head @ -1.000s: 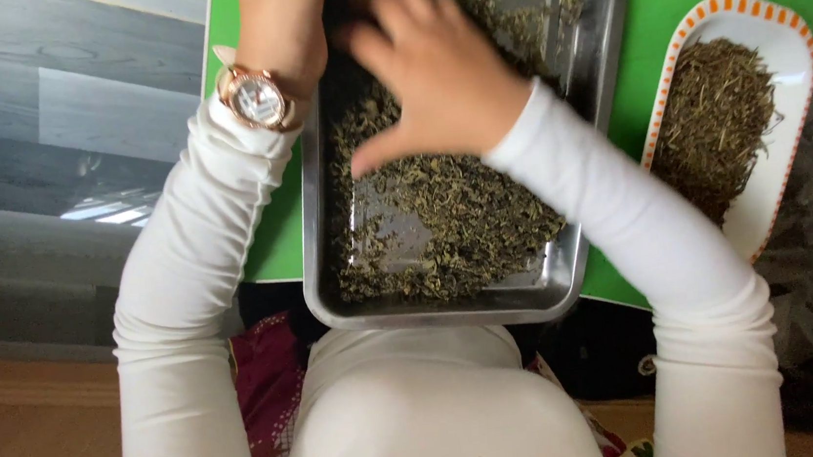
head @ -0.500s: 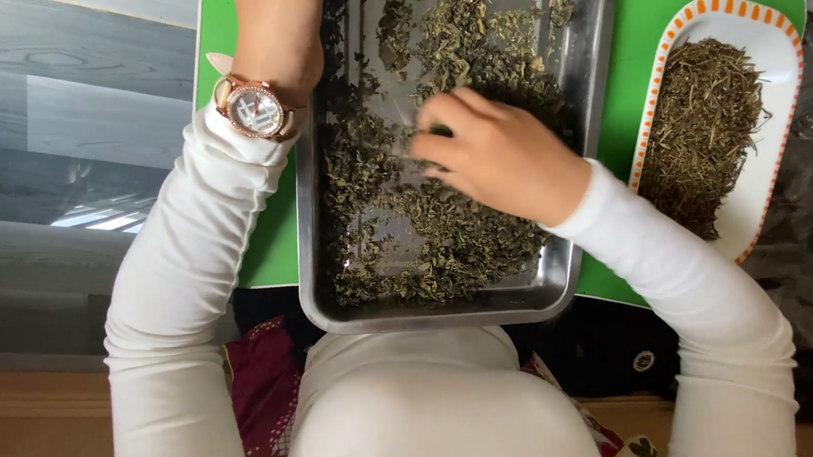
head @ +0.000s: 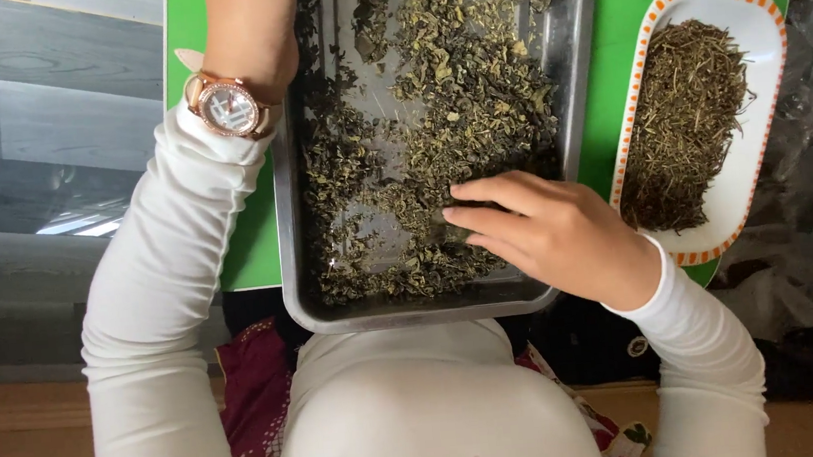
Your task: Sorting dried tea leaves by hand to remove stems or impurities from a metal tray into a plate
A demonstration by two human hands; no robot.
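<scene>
The left hand [head: 257, 36], mostly cut off above its round watch [head: 229, 107], grips unseen at the rectangular steel tray [head: 572, 77]. Crumbly dried green leaves [head: 455, 107] cover the tray floor. The right hand [head: 549, 231], fingers loosely together, presses into them. An oval dish [head: 762, 60] holds wiry stems.

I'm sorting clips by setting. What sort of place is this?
Probably a home, worked at floor level: grey wood-look plank flooring, a green plastic tray table, and a steel tray of dried leaves on it.
</scene>
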